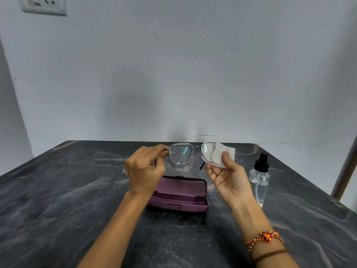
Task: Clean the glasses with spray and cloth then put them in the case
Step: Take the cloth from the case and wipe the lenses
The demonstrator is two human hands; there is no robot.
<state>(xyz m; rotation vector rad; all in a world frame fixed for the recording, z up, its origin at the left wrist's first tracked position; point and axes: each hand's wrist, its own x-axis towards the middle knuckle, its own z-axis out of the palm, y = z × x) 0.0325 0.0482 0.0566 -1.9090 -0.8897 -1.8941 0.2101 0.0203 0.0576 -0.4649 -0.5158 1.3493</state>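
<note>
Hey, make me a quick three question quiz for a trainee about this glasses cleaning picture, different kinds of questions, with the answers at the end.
1. True or false: the purple case lies open on the table.
2. Which hand holds the white cloth against a lens of the glasses? A) left hand B) right hand C) neither
3. Fill in: the lens not covered by the cloth carries spray ______.

Key
1. True; both halves face up, nothing inside.
2. B; the left hand pinches the frame at its hinge, while the spray bottle stands on the table beside the right hand.
3. Droplets.
</note>
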